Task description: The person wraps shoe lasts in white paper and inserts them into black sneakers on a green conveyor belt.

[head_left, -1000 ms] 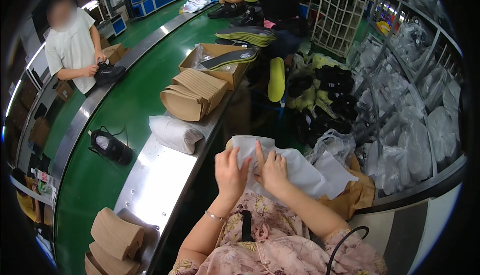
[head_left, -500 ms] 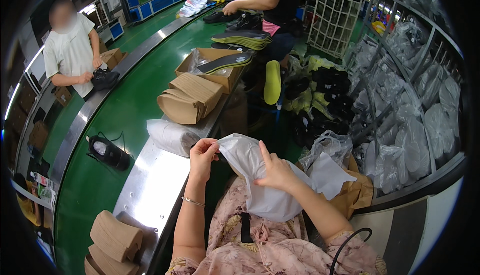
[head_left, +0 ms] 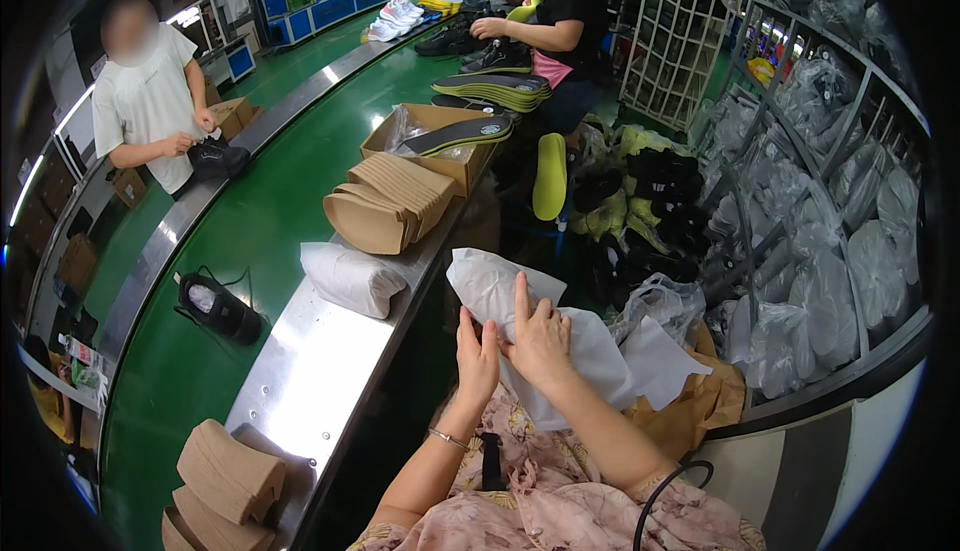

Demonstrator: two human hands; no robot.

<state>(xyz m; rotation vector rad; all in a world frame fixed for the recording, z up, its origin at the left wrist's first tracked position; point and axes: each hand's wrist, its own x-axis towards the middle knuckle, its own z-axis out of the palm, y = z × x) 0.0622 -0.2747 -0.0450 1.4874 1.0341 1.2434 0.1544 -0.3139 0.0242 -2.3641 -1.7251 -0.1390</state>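
Note:
My left hand [head_left: 477,349] and my right hand [head_left: 540,336] meet over my lap and both grip a sheet of white tissue paper [head_left: 580,351]. The paper is bunched at its upper left, where my fingers pinch it, and hangs down over my right forearm. A dark small thing shows between my fingers; I cannot tell what it is. More white sheets [head_left: 660,356] lie just right of my hands on brown paper [head_left: 705,401].
A green conveyor belt [head_left: 250,241] with a steel edge [head_left: 320,371] curves along my left. On it lie a black shoe [head_left: 218,308], a roll of white paper [head_left: 350,276], stacks of brown cardboard inserts [head_left: 385,201] and an open box holding an insole [head_left: 440,136]. Two people work farther along; bagged goods fill racks on the right.
My hands came back together in front of me; the left hand moved right from the roll's side toward the right hand, and the sheet is now bunched between both hands.

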